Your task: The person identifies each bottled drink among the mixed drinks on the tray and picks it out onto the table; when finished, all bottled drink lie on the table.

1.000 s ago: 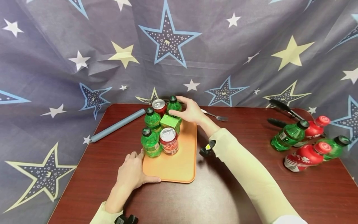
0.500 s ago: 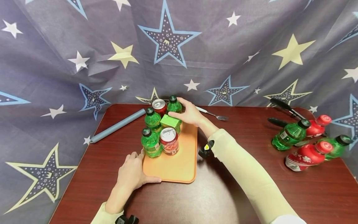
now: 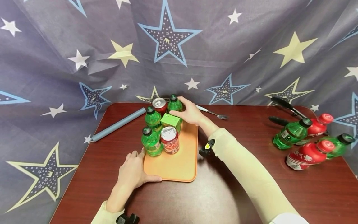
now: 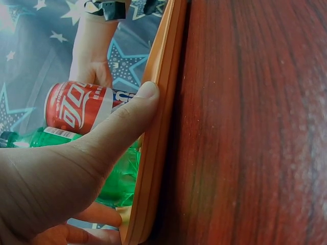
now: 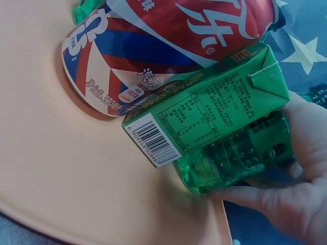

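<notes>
Grips black-capped green bottle (image 3: 174, 106) at far end of orange tray (image 3: 173, 169) with right hand (image 3: 191, 114); clasps near-left corner with left hand (image 3: 131, 171). Calls for braced tray, upright bottle, undisturbed green drink carton (image 3: 171, 120).

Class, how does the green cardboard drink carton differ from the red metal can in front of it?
The green cardboard drink carton is boxy; the red metal can is cylindrical. The carton's top is green; the can's is silvery. The can's side carries white and blue; the carton's is mainly green. Both stand upright on the orange rectangular tray.
</notes>
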`<state>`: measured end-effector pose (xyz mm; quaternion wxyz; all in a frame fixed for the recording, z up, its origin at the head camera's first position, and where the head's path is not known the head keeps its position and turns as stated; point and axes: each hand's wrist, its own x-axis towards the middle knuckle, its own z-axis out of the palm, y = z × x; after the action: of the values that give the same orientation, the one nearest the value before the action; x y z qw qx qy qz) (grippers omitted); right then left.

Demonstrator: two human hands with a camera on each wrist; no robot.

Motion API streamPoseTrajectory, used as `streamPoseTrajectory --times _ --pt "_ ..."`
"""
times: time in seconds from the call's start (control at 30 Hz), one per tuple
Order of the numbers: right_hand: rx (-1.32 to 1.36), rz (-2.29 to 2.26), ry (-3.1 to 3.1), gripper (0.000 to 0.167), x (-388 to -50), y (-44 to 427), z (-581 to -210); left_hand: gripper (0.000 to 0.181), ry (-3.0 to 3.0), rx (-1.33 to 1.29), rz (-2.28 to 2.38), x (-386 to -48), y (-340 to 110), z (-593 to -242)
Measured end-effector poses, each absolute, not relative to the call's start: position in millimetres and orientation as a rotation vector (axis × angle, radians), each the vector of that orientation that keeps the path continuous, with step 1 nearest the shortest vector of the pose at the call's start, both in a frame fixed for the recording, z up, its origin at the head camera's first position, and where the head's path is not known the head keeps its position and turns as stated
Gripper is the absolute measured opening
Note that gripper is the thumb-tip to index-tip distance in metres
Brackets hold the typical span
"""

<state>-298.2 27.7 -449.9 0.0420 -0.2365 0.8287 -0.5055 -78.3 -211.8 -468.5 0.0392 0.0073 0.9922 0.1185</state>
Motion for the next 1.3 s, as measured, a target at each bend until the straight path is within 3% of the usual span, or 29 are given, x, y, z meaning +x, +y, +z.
streamPoseTrajectory --times 0.4,1.3 --pt "-0.789 -1.378 2.744 0.063 -297 43 -434 0.141 3.037 0.024 0.357 -79 -212 -467" --pt "-0.638 -1.451 2.977 0.048 -253 152 -364 0.143 3.026 0.026 0.354 -79 -212 -468"
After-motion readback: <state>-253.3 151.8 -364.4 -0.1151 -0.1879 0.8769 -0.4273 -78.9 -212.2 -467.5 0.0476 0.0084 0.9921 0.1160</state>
